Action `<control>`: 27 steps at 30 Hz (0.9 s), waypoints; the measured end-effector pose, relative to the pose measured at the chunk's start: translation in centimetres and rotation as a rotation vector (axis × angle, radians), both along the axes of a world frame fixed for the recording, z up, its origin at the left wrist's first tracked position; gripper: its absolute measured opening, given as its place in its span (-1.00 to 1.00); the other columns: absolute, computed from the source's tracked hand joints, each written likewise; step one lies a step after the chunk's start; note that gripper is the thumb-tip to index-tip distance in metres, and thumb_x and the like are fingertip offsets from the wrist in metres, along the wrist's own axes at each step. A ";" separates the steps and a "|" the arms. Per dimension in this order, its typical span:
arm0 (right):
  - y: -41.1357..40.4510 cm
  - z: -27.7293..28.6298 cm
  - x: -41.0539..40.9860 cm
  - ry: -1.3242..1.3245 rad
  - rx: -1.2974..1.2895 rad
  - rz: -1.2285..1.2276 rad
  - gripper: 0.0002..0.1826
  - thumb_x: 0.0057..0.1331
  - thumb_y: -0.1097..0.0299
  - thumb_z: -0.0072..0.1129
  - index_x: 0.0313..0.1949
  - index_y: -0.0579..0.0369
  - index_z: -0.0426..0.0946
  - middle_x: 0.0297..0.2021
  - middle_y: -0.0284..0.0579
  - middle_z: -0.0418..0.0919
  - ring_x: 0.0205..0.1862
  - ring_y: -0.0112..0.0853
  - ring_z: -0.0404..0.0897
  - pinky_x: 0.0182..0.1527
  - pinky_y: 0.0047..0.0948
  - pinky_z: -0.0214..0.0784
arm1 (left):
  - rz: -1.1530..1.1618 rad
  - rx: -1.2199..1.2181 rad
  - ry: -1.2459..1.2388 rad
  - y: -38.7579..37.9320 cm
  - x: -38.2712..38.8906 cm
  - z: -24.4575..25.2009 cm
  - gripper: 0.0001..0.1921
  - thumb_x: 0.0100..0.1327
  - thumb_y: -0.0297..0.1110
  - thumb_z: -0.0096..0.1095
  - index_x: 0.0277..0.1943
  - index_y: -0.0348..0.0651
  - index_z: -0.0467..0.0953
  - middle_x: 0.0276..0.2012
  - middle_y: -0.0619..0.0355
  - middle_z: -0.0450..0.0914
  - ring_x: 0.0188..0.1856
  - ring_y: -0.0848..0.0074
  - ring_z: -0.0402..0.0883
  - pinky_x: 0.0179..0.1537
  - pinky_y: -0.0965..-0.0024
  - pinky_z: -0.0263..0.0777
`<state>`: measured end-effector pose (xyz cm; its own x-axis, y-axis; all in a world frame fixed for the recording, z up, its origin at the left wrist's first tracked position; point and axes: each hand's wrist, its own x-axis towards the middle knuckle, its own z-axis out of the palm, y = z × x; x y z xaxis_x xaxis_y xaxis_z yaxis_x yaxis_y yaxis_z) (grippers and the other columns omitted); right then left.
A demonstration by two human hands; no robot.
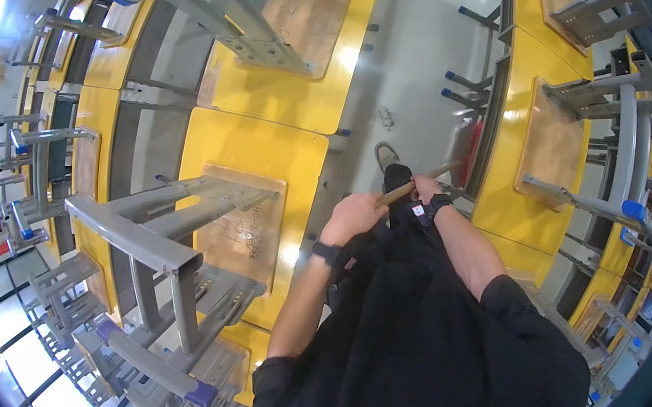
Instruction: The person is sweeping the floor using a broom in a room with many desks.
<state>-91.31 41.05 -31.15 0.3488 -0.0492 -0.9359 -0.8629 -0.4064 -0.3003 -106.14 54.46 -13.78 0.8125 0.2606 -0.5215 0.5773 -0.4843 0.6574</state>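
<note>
My left hand [355, 215] is closed around the near part of a wooden stick [398, 194], like a broom or mop handle. Farther along it, my right hand [425, 187] grips the same stick. The stick slants from lower left to upper right across the aisle, above my legs, and its far end reaches towards the desks on the right. Whether a head is fixed to it cannot be made out. Ahead on the pale floor [406, 84] lies a small heap of dark debris [385, 117], apart from the stick. My shoe [386, 154] shows just short of it.
Yellow desks [259, 144] line the left side, and more yellow desks [512, 126] the right. Upturned stools with grey metal legs [136, 234] rest on them, legs jutting up beside the aisle. A red object [470, 151] is low beside the right-hand desks.
</note>
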 end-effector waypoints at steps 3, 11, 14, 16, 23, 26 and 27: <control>-1.1 -1.9 2.4 0.045 0.142 -0.032 -0.89 0.08 0.42 0.00 -0.53 0.14 0.29 -0.68 -0.25 0.21 -0.77 -0.54 0.17 -0.80 -0.60 0.01 | -0.070 0.008 -0.003 -0.5 3.7 -1.1 -0.69 0.11 -0.15 0.03 -0.20 -0.17 0.48 -0.36 -0.11 0.52 -0.27 0.06 0.48 -0.22 0.13 0.34; 2.5 -0.4 4.7 0.322 0.354 0.219 -0.89 0.11 0.38 -0.14 -0.52 0.13 0.25 -0.68 -0.15 0.32 -0.76 -0.49 0.18 -0.76 -0.59 -0.02 | 0.144 0.129 0.172 -0.2 6.1 5.0 -0.69 0.13 -0.13 0.01 -0.23 -0.17 0.48 -0.43 -0.13 0.52 -0.32 0.03 0.49 -0.27 0.11 0.36; 5.4 1.4 4.6 0.416 0.415 0.215 -0.90 0.11 0.39 -0.17 -0.52 0.10 0.23 -0.67 -0.13 0.34 -0.76 -0.52 0.14 -0.74 -0.59 -0.04 | 0.223 0.230 0.211 0.7 6.0 8.2 -0.70 0.14 -0.14 0.00 -0.24 -0.20 0.48 -0.46 -0.14 0.52 -0.34 0.02 0.49 -0.31 0.11 0.36; 7.5 2.1 4.3 0.511 0.359 0.289 -0.92 0.10 0.40 -0.17 -0.52 0.08 0.24 -0.65 -0.16 0.37 -0.76 -0.52 0.12 -0.73 -0.61 -0.05 | 0.248 0.274 0.235 1.3 5.8 10.0 -0.70 0.15 -0.16 0.00 -0.24 -0.22 0.48 -0.47 -0.14 0.52 -0.34 0.02 0.49 -0.31 0.12 0.36; 12.2 4.5 0.4 0.503 0.423 0.254 -0.91 0.02 0.44 -0.09 -0.55 0.19 0.35 -0.63 -0.16 0.40 -0.73 -0.49 0.21 -0.71 -0.52 0.02 | 0.499 0.252 0.269 1.3 3.9 14.4 -0.66 0.15 -0.20 0.02 -0.15 -0.31 0.44 -0.48 -0.18 0.49 -0.34 0.09 0.52 -0.34 0.24 0.36; 12.5 5.1 -0.2 0.199 0.246 0.297 -0.85 0.01 0.41 -0.04 -0.52 0.27 0.40 -0.59 -0.09 0.47 -0.63 -0.40 0.41 -0.65 -0.42 0.17 | 0.640 0.032 0.240 0.3 2.8 14.4 -0.63 0.18 -0.21 -0.01 -0.10 -0.36 0.39 -0.39 -0.17 0.51 -0.26 0.19 0.54 -0.25 0.35 0.35; 12.5 5.3 -0.2 0.167 0.328 0.308 -0.85 0.01 0.41 -0.04 -0.52 0.27 0.40 -0.59 -0.09 0.47 -0.63 -0.40 0.41 -0.65 -0.42 0.17 | 0.664 0.070 0.232 -0.2 2.6 13.8 -0.63 0.18 -0.21 -0.01 -0.10 -0.36 0.39 -0.39 -0.17 0.51 -0.26 0.19 0.54 -0.25 0.35 0.35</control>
<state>-91.50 53.51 -25.88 0.1439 0.3400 -0.9293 -0.7644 -0.5582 -0.3226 -103.53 54.30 0.03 0.3404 0.7018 -0.6258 0.8867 -0.0182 0.4620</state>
